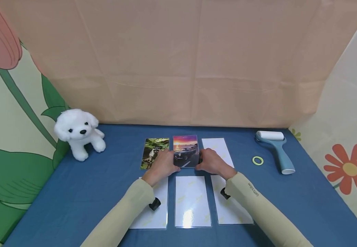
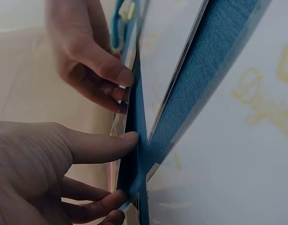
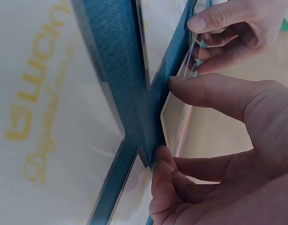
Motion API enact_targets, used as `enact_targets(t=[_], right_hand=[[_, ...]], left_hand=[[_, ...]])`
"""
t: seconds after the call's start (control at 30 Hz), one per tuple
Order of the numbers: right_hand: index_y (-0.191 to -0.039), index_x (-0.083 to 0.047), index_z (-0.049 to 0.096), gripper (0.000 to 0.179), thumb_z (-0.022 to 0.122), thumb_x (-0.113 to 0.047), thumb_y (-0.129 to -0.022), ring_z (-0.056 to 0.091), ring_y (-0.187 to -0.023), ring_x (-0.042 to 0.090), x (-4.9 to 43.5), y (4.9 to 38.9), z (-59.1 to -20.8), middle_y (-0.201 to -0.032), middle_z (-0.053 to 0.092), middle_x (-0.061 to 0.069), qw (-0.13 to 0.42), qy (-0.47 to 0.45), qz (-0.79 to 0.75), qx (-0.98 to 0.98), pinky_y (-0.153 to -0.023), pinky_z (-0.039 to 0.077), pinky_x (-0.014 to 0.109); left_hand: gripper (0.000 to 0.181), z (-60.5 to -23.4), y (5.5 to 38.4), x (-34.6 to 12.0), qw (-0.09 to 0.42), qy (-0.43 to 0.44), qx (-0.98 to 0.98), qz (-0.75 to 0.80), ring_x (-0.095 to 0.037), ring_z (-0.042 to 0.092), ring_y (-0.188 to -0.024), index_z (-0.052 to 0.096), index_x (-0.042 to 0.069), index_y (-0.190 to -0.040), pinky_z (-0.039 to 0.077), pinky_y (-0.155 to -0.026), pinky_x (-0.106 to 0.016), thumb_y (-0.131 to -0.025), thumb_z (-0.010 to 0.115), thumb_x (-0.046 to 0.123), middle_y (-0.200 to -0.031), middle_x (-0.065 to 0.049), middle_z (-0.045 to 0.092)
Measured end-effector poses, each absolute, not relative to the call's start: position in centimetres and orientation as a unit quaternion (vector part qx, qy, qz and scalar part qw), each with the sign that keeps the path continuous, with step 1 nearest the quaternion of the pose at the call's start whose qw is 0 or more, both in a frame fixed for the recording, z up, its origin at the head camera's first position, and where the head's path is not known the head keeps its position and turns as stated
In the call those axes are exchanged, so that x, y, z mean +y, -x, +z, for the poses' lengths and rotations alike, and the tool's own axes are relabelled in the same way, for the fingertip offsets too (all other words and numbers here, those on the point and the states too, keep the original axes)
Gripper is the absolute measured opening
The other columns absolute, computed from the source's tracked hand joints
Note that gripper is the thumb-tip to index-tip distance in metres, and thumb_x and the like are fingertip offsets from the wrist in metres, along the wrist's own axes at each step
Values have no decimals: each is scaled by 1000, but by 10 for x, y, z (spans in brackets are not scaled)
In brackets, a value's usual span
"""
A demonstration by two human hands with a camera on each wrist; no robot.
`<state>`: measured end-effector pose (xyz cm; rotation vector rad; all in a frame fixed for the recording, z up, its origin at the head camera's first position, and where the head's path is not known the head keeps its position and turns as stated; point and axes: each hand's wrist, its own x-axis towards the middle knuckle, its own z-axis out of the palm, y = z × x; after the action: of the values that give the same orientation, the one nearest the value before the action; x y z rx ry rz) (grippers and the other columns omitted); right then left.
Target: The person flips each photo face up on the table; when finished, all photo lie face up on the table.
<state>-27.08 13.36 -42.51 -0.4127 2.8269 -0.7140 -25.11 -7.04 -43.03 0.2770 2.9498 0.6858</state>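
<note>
A glossy photo card (image 1: 186, 151) with a car on a road at sunset is in the middle of the back row. My left hand (image 1: 163, 163) holds its left edge, thumb by the near corner, and covers part of a raccoon photo card (image 1: 148, 147). On the opposite side my right hand (image 1: 211, 161) grips the right edge, overlapping a white-faced card (image 1: 219, 145). Both wrist views show thumb and fingers around the card's edges. Nearer lie white cards with faint yellow lettering: a left one (image 1: 158, 212), a middle one (image 1: 192, 202) and a right one (image 1: 235, 209).
On the blue cloth (image 1: 82, 192), a white plush dog (image 1: 79, 133) sits at the back left. A pale green ring (image 1: 257, 161) and a blue-handled lint roller (image 1: 278, 151) lie on the right. A beige backdrop (image 1: 181, 68) borders the back.
</note>
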Motion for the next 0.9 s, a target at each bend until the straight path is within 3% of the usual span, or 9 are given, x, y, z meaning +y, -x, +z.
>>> enact_targets(t=[0.4, 0.67, 0.9], right_hand=[[-110, 6, 65, 45, 87, -15, -77, 56, -79, 23, 133, 270, -422, -87, 63, 8, 110, 130, -234, 957, -71, 51, 36], [-111, 6, 66, 45, 87, -13, -77, 56, -77, 22, 132, 270, -422, -86, 63, 8, 111, 129, -238, 956, -69, 51, 34], [-112, 6, 66, 44, 87, -13, -77, 55, -74, 20, 133, 269, -422, -83, 64, 7, 102, 139, -243, 955, -66, 50, 33]], left_hand=[[69, -429, 247, -67, 54, -79, 972, 215, -40, 51, -118, 60, -2, -135, 51, -90, -53, -81, 88, 29, -135, -23, 56], [78, -428, 244, -65, 52, -75, 972, 216, -52, 34, -139, 53, -3, -143, 47, -97, -60, -81, 88, 28, -147, -28, 46], [81, -427, 243, -66, 47, -76, 971, 223, -46, 44, -132, 48, -2, -148, 48, -96, -57, -83, 86, 27, -144, -27, 49]])
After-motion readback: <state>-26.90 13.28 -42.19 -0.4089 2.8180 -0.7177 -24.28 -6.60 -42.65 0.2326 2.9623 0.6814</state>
